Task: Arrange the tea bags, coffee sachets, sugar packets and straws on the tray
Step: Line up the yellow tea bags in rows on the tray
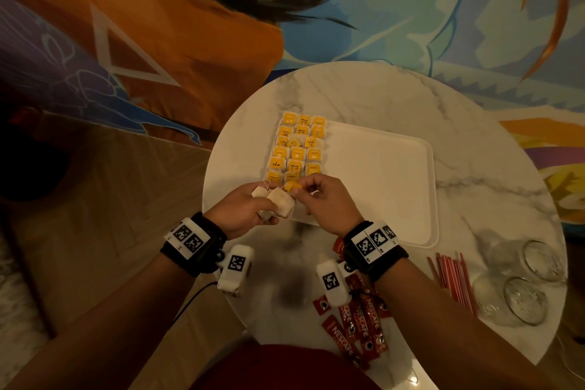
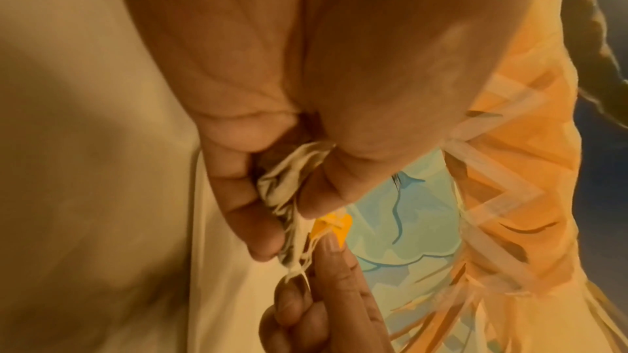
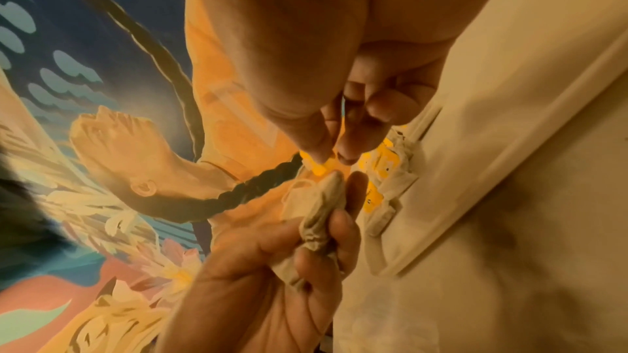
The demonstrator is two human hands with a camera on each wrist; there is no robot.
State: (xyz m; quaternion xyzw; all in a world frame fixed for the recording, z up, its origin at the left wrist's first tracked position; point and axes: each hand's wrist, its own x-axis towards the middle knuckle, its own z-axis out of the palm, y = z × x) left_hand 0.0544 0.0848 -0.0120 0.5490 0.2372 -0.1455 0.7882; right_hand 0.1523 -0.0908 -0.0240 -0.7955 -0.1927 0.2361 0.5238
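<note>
A white tray (image 1: 389, 180) lies on the round marble table (image 1: 474, 149). Several tea bags with yellow tags (image 1: 297, 144) fill its left side in three neat columns. My left hand (image 1: 250, 210) grips a bunch of loose tea bags (image 1: 278, 204) just in front of the tray's near left corner; the bags (image 2: 282, 189) sit crumpled between its fingers and thumb. My right hand (image 1: 319, 196) pinches a yellow tag (image 1: 292, 186) of that bunch, also seen as the tag (image 2: 331, 224) and the tag (image 3: 324, 168). Red coffee sachets (image 1: 357, 326) lie near me. Red straws (image 1: 452, 275) lie at the right.
Two clear glasses (image 1: 522, 299) lie on their sides at the table's right edge, beyond the straws. The tray's right half is bare. A painted mural wall (image 1: 411, 9) stands behind the table, and wooden flooring (image 1: 110, 199) lies to the left.
</note>
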